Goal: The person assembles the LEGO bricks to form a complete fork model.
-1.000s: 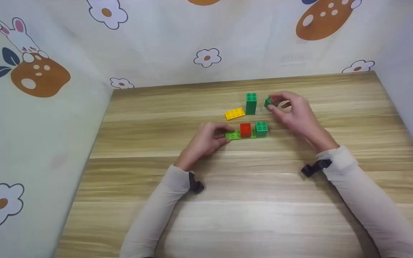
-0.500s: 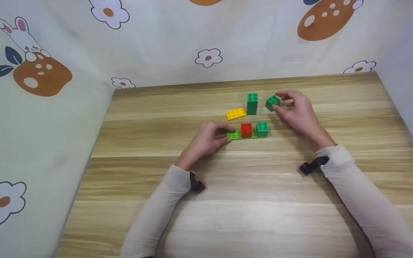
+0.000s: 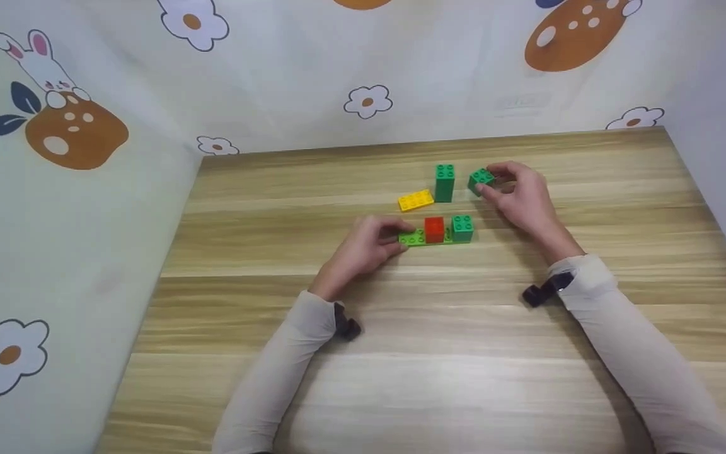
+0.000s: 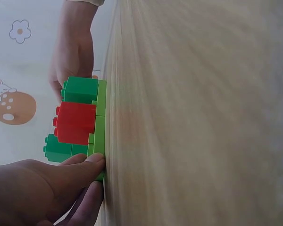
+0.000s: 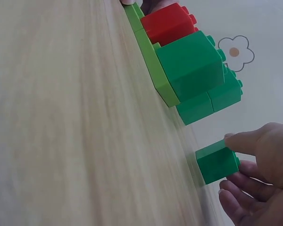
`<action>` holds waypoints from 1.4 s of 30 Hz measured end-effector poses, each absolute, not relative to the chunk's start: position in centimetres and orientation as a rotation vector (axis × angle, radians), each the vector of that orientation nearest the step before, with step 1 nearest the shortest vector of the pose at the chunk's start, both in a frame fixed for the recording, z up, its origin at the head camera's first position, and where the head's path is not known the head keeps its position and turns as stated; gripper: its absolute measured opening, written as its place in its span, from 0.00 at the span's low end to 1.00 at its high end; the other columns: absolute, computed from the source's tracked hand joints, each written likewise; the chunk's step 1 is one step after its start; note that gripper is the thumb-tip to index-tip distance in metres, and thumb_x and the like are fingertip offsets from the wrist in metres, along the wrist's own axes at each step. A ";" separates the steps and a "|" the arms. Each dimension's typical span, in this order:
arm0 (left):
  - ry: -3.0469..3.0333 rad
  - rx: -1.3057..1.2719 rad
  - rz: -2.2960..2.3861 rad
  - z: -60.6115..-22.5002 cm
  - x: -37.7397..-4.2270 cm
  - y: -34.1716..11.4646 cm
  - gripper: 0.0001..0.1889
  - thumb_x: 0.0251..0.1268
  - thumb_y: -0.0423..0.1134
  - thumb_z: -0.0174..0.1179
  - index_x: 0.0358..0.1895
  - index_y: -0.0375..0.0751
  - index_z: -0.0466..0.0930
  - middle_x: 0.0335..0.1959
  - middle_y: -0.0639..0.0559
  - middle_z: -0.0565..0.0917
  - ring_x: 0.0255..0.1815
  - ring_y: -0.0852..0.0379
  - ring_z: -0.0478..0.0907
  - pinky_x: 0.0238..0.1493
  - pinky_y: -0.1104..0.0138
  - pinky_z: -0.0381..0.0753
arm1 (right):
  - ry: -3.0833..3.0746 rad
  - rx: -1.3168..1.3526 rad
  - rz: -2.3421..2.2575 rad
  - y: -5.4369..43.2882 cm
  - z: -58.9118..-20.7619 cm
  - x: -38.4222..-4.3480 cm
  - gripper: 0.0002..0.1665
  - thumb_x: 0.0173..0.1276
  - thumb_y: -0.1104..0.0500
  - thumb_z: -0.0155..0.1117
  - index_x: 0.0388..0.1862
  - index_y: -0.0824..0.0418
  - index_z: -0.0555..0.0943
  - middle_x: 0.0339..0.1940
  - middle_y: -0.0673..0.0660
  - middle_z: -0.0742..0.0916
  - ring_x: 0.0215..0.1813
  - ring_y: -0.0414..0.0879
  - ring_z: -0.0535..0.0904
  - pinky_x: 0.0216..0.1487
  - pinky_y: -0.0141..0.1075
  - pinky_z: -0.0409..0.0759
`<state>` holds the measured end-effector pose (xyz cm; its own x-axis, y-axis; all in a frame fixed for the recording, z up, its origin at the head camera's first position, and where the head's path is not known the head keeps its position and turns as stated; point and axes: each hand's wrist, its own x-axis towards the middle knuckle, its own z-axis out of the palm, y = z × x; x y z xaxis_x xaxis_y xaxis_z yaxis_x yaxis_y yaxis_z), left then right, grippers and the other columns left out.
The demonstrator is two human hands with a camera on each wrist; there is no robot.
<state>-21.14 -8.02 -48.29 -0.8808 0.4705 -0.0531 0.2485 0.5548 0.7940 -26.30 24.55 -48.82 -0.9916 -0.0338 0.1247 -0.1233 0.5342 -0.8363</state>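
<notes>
My left hand (image 3: 368, 247) pinches the left end of a light green base strip (image 3: 411, 238) between thumb and fingers. On that strip sit a red brick (image 3: 434, 230) and, at its right end, a green brick (image 3: 462, 229); the left wrist view shows the base strip (image 4: 100, 122) flat on the table. Farther back, my right hand (image 3: 524, 195) holds a loose green brick (image 3: 480, 181) by thumb and fingers. In the right wrist view the thumb lies on an edge of this loose brick (image 5: 217, 162), which is at the tabletop.
Behind the strip stands a tall green stack (image 3: 444, 184) of two bricks. A yellow plate (image 3: 415, 200) lies flat to the left of the stack. The wooden table (image 3: 438, 353) ends at a patterned wall cloth (image 3: 300, 82) at the back.
The loose green brick has turned in my right hand, so its studded top now shows, and sits slightly farther right. My left hand stays on the base strip.
</notes>
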 end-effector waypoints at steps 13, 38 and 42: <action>2.573 0.605 1.191 -48.3 -21.1 -8.0 0.19 0.68 0.31 0.74 0.61 0.45 0.90 0.62 0.51 0.91 0.66 0.56 0.86 0.74 0.61 0.82 | -2.690 0.066 1.439 24.6 -48.6 -26.2 0.27 0.75 0.50 0.75 0.66 0.64 0.85 0.59 0.65 0.91 0.56 0.55 0.90 0.46 0.16 0.79; 2.553 0.595 1.231 -48.3 -21.1 -8.1 0.19 0.68 0.30 0.74 0.61 0.45 0.90 0.61 0.51 0.91 0.65 0.56 0.87 0.73 0.60 0.83 | -2.458 0.123 1.575 23.0 -45.9 -24.9 0.27 0.74 0.46 0.74 0.63 0.61 0.87 0.53 0.59 0.92 0.51 0.39 0.87 0.54 0.26 0.86; 2.560 0.604 1.227 -48.5 -21.2 -8.1 0.19 0.68 0.30 0.74 0.61 0.45 0.90 0.61 0.52 0.91 0.65 0.56 0.87 0.74 0.61 0.82 | -2.411 0.157 1.610 22.7 -45.1 -24.5 0.26 0.74 0.46 0.75 0.63 0.60 0.88 0.53 0.58 0.92 0.51 0.38 0.87 0.54 0.25 0.85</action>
<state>-21.20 -8.12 -48.46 -0.8862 0.4620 -0.0359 0.2614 0.5624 0.7845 -24.46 22.66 -45.13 -0.9660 0.0425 0.2550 -0.2192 0.3881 -0.8952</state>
